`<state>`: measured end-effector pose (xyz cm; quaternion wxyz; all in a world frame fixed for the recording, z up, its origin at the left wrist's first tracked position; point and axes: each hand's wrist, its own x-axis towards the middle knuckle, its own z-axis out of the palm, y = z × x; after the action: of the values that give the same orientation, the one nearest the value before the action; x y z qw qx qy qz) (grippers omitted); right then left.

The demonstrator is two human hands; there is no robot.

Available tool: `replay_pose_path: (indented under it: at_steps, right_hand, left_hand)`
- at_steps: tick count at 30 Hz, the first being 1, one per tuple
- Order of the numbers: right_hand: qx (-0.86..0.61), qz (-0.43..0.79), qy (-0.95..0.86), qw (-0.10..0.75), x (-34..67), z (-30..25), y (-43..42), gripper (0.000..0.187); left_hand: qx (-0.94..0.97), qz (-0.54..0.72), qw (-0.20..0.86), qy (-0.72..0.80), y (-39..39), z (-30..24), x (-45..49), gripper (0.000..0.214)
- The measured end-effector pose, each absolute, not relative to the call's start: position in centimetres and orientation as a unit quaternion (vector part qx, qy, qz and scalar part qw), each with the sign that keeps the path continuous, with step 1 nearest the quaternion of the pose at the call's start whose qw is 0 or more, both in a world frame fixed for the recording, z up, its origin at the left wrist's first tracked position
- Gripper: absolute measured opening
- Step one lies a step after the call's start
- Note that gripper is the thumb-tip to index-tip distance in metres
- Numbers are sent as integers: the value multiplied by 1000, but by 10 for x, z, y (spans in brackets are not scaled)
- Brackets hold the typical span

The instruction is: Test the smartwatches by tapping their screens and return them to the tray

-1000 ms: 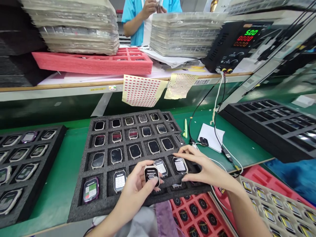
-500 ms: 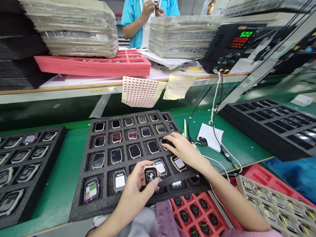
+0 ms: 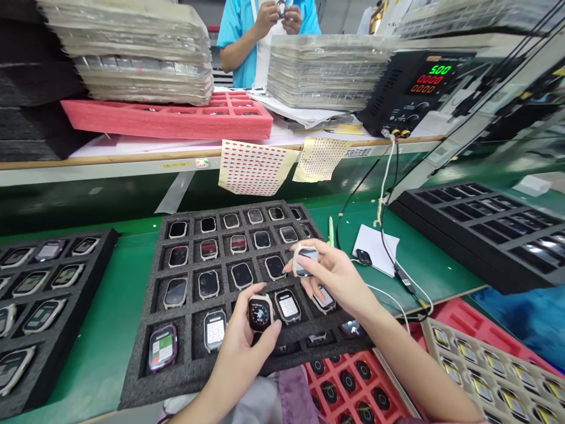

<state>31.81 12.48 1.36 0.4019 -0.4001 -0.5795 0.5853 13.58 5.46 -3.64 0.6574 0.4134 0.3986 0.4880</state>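
Between thumb and fingers, my left hand point(image 3: 245, 333) grips a smartwatch with a lit dial point(image 3: 260, 312), above the front part of the black foam tray point(image 3: 145, 377). My right hand point(image 3: 333, 274) pinches a light-framed smartwatch with a dark screen point(image 3: 306, 260), raised over the tray's right side. Several watch bodies without straps sit in the tray's compartments; some screens are dark. A watch showing a white keypad screen point(image 3: 288, 306) lies between my hands. In the front left compartment rests a purple-framed watch point(image 3: 163, 347) with a coloured screen.
Other black foam trays with watches stand left point(image 3: 88, 282) and right point(image 3: 441, 229). A red tray of round black parts point(image 3: 348, 380) lies below. Cables run from a power supply point(image 3: 419, 94) past a white paper point(image 3: 375, 247). A person in blue point(image 3: 242, 41) stands behind stacked clear trays point(image 3: 326, 73).
My right hand has lifted a watch out of a right-hand compartment and brought it up toward me. My left hand, still holding the lit watch, has shifted slightly left.
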Motion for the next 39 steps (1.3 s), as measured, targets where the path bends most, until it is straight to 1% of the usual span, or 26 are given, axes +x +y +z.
replay_pose_path:
  at_steps: [3, 6, 16, 23, 27, 39]
  right_hand:
    - [-329, 716, -500, 360, 314, 11, 124, 42]
    - [-289, 772, -443, 353, 312, 3, 123, 51]
    - [-258, 768, -438, 390, 312, -13, 120, 37]
    - [-252, 778, -440, 370, 313, -11, 118, 39]
    - [-257, 781, -436, 367, 313, -10, 117, 36]
    - [-251, 779, -449, 359, 312, -12, 117, 35]
  left_hand:
    - [405, 499, 651, 405, 55, -39, 136, 43]
    - [406, 503, 638, 418, 56, -42, 137, 44]
    - [405, 507, 623, 437, 56, -40, 140, 40]
    - [421, 500, 612, 445, 55, -41, 140, 35]
    - [443, 488, 600, 453, 54, -42, 140, 32]
    - [462, 470, 598, 457, 52, -40, 135, 32]
